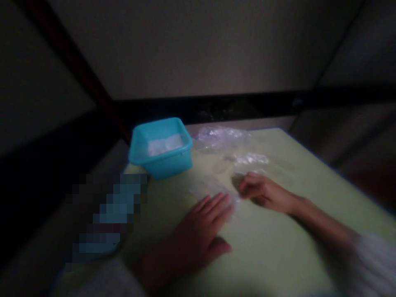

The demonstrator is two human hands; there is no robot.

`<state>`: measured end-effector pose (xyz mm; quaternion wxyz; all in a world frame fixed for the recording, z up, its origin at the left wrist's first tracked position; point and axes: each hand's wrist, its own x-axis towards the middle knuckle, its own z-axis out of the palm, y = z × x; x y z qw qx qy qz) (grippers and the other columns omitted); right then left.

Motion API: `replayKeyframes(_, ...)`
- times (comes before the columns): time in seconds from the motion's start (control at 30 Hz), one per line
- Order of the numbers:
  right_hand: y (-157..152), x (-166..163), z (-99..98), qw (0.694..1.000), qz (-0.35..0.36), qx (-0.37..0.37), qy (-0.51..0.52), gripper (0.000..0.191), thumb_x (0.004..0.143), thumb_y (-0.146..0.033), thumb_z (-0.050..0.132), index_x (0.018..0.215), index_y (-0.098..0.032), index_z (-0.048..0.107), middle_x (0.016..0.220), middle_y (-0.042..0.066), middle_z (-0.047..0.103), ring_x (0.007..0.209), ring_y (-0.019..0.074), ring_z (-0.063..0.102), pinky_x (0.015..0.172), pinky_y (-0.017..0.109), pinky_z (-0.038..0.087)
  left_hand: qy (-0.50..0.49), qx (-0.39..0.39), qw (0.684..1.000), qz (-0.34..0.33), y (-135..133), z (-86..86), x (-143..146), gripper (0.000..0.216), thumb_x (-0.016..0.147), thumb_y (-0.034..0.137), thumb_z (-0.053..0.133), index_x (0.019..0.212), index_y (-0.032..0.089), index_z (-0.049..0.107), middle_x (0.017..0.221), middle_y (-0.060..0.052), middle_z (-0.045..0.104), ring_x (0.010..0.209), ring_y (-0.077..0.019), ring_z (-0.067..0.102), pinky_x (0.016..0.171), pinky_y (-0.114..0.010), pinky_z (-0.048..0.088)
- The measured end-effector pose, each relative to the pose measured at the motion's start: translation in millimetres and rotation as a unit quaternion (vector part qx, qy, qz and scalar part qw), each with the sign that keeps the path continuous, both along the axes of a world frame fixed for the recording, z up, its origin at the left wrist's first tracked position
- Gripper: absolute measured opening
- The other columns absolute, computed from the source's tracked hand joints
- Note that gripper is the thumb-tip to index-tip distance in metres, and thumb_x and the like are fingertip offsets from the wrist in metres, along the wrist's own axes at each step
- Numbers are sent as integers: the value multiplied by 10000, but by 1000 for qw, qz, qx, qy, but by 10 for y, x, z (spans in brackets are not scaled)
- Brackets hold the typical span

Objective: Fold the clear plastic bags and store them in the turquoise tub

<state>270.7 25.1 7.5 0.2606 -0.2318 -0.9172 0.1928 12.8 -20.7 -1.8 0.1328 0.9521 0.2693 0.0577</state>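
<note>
A small clear plastic bag lies flat on the pale green tabletop. My left hand rests on its near part with the fingers stretched out and the palm down. Just right of the bag, my right hand has its fingers curled together close to the bag's edge. Whatever those fingertips hold, if anything, is hidden by blur and dim light. Behind the right hand lies a crumpled piece of clear plastic.
A turquoise plastic basket with white contents stands at the table's back left. More crumpled clear plastic lies beside it at the back edge. A pixelated bluish object is at the left. The wall rises behind the table.
</note>
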Motion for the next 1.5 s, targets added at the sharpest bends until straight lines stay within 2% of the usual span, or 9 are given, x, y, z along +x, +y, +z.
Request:
replayKeyframes(0.23, 0, -3, 26, 1000, -5, -7, 5, 306, 674, 37, 401, 706, -155, 637, 837, 66, 611, 817, 180, 522, 759, 343, 425, 28, 8, 1000, 3, -3, -12, -27, 701, 910, 543, 426, 1466, 166, 224, 1555, -81, 126, 1431, -252, 94, 1158, -450, 145)
replayKeyframes(0.43, 0, -7, 59, 1000, 7, 14, -19, 266, 728, 9, 407, 692, -158, 609, 836, 73, 611, 806, 183, 516, 740, 336, 415, 33, 12, 999, 11, 12, -9, -6, 728, 896, 529, 466, 1470, 164, 207, 1554, -85, 133, 1430, -262, 95, 1156, -455, 143)
replayKeyframes(0.53, -8, 3, 42, 999, 7, 42, -27, 255, 767, -11, 418, 736, -152, 628, 848, 84, 617, 805, 186, 520, 725, 331, 412, 29, 17, 999, 12, 6, -8, -6, 740, 893, 532, 470, 1473, 164, 194, 1555, -85, 130, 1430, -262, 89, 1156, -449, 142)
replayKeyframes(0.7, -23, 37, -5, 993, 24, 108, -39, 278, 866, -89, 406, 917, -153, 672, 879, 95, 620, 826, 196, 519, 715, 340, 414, 32, 20, 999, 18, -19, -12, -12, 766, 893, 538, 467, 1475, 135, 172, 1554, -98, 126, 1432, -255, 82, 1156, -439, 135)
replayKeyframes(0.87, -16, 61, -31, 989, 23, 138, -46, 304, 880, -109, 404, 1011, -155, 675, 861, 89, 606, 806, 201, 502, 692, 349, 412, 32, 23, 999, 19, -18, -32, -16, 796, 889, 537, 475, 1483, 140, 125, 1559, -88, 105, 1434, -241, 65, 1157, -428, 137)
replayKeyframes(1.2, -23, 20, 20, 991, 15, 103, -87, 256, 859, -74, 447, 940, -128, 684, 869, 91, 612, 822, 203, 510, 703, 344, 405, 40, 22, 999, 28, -12, -16, 7, 789, 870, 533, 508, 1476, 159, 170, 1558, -85, 116, 1433, -247, 68, 1158, -427, 119)
replayKeyframes(1.5, -17, 25, 17, 990, 9, 101, -96, 261, 863, -75, 442, 932, -141, 684, 876, 86, 610, 829, 199, 514, 705, 339, 404, 22, 21, 999, 26, -2, -6, 25, 815, 850, 566, 519, 1472, 158, 186, 1554, -106, 122, 1431, -275, 73, 1150, -467, 117)
